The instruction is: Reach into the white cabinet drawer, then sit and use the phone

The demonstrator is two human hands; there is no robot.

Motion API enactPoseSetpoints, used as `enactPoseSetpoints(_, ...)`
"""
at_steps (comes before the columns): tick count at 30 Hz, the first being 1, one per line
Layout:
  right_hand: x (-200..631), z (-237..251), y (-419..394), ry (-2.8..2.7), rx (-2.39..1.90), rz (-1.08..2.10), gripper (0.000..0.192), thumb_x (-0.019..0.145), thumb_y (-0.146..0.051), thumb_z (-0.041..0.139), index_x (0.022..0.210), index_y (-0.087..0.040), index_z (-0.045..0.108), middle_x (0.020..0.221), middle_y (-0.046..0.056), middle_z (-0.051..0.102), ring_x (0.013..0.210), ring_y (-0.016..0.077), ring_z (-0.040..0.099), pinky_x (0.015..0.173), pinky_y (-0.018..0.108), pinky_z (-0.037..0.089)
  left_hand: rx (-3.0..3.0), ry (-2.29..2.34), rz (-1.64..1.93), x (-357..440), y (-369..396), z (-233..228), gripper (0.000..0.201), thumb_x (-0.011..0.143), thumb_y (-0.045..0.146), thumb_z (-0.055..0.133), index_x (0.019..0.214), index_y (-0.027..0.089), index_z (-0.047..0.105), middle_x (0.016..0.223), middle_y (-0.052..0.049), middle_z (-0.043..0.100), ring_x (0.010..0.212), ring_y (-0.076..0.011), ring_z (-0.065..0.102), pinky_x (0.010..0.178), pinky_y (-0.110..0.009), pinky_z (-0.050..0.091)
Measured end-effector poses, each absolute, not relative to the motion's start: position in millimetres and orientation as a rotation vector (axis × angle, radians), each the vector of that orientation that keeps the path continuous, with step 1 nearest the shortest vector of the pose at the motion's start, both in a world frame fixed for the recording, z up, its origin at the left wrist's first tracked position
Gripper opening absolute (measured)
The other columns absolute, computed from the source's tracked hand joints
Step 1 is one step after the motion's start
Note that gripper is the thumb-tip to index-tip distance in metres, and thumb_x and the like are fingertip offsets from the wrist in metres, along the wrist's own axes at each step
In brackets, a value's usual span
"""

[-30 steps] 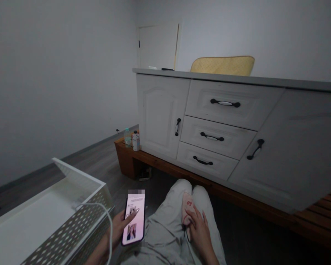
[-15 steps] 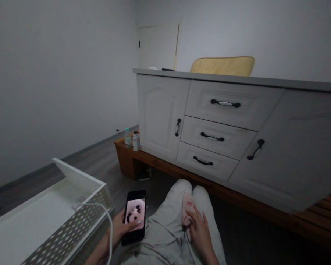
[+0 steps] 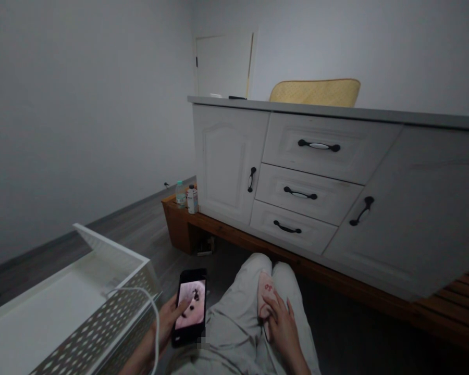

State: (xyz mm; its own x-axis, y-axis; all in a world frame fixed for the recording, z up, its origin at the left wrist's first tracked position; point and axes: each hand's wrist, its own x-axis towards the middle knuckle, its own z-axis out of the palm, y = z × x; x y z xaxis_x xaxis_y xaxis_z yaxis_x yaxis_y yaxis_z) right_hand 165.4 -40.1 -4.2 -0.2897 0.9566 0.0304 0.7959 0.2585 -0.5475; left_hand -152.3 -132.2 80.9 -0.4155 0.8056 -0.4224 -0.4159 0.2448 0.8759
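Note:
A smartphone [image 3: 190, 307] with a pink and white picture on its lit screen is held in my left hand [image 3: 170, 317]. The thumb lies over the screen while the other fingers are hidden behind the phone. On my lap, a flat pink item [image 3: 266, 286] with small red marks lies between my thighs; its kind is unclear. My right hand [image 3: 283, 325] is closed on its lower part with bent fingers. Grey-white trousers [image 3: 232, 317] cover my legs. A white cable [image 3: 156, 317] runs over my left forearm.
A white perforated metal unit [image 3: 113, 299] stands at my left. Ahead is a white cabinet [image 3: 230, 161] with drawers and dark handles, on a wooden base [image 3: 175, 224]. A plastic bottle [image 3: 180, 195] and a white container [image 3: 193, 200] stand on its left end. A woven chair back [image 3: 316, 94] shows behind.
My left thumb has shifted up and left across the phone screen, and the picture on it has changed slightly. The right hand and pink item stay in place.

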Motion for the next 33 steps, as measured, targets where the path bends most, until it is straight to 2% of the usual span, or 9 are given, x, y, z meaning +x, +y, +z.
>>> enactPoseSetpoints(3, 166.4, -8.1, -38.9, -2.192, -1.607, 0.625, 0.057, 0.078, -0.012, 0.035, 0.128, -0.028, 0.059, 0.148, 0.004, 0.052, 0.143, 0.0183, 0.039, 0.125, 0.054, 0.014, 0.516, 1.423, 1.469, -152.0, -133.7, 80.5, 0.069, 0.042, 0.046, 0.091, 0.101, 0.015, 0.071, 0.099, -0.014, 0.079, 0.110, -0.0399, 0.067, 0.096, -0.047, 0.055)
enactPoseSetpoints(10, 167.6, -12.2, -38.5, -2.184, -1.583, 0.611, 0.054, 0.079, -0.015, 0.039, 0.127, -0.029, 0.059, 0.147, 0.004, 0.052, 0.142, 0.0190, 0.041, 0.125, 0.053, 0.013, 0.604, 1.321, 1.460, -150.2, -137.9, 84.6, 0.089, 0.039, 0.037, 0.094, 0.120, 0.017, 0.062, 0.110, -0.016, 0.076, 0.113, -0.0410, 0.065, 0.100, -0.052, 0.051)
enactPoseSetpoints(15, 166.2, -7.9, -38.4, -2.174, -1.592, 0.621, 0.054, 0.079, -0.014, 0.038, 0.126, -0.030, 0.059, 0.146, 0.003, 0.054, 0.142, 0.0181, 0.040, 0.125, 0.053, 0.013, 0.635, 1.356, 1.434, -148.5, -139.2, 85.6, 0.093, 0.042, 0.033, 0.093, 0.125, 0.021, 0.054, 0.110, -0.014, 0.076, 0.111, -0.0387, 0.066, 0.097, -0.050, 0.053)
enactPoseSetpoints(22, 165.8, -5.8, -39.4, -2.186, -1.606, 0.627, 0.054, 0.080, -0.016, 0.037, 0.128, -0.029, 0.058, 0.147, 0.004, 0.052, 0.143, 0.0175, 0.038, 0.126, 0.052, 0.012, 0.641, 1.292, 1.417, -147.0, -139.0, 88.7, 0.099, 0.043, 0.032, 0.093, 0.131, 0.024, 0.049, 0.125, -0.015, 0.071, 0.118, -0.0389, 0.063, 0.099, -0.045, 0.053)
enactPoseSetpoints(27, 165.3, -4.8, -38.6, -2.176, -1.627, 0.661, 0.053, 0.081, -0.017, 0.036, 0.127, -0.029, 0.059, 0.146, 0.004, 0.053, 0.143, 0.0170, 0.038, 0.126, 0.051, 0.012, 0.420, 1.206, 1.429, -147.9, -137.6, 93.8, 0.099, 0.052, 0.031, 0.090, 0.140, 0.023, 0.046, 0.123, -0.015, 0.073, 0.107, -0.0367, 0.069, 0.094, -0.045, 0.056)
enactPoseSetpoints(30, 164.7, -3.7, -38.2, -2.177, -1.621, 0.653, 0.052, 0.081, -0.017, 0.036, 0.126, -0.029, 0.060, 0.146, 0.005, 0.053, 0.142, 0.0171, 0.039, 0.126, 0.052, 0.012, 0.298, 1.165, 1.423, -149.6, -137.6, 94.7, 0.091, 0.062, 0.038, 0.085, 0.143, 0.024, 0.044, 0.122, -0.015, 0.073, 0.100, -0.0323, 0.073, 0.089, -0.043, 0.057)
enactPoseSetpoints(33, 164.9, -3.7, -38.8, -2.177, -1.604, 0.635, 0.052, 0.081, -0.017, 0.036, 0.126, -0.028, 0.060, 0.146, 0.005, 0.053, 0.143, 0.0175, 0.039, 0.126, 0.052, 0.012, 0.280, 1.177, 1.418, -150.6, -137.5, 92.6, 0.086, 0.066, 0.043, 0.082, 0.142, 0.022, 0.045, 0.117, -0.014, 0.075, 0.088, -0.0276, 0.074, 0.081, -0.039, 0.057)
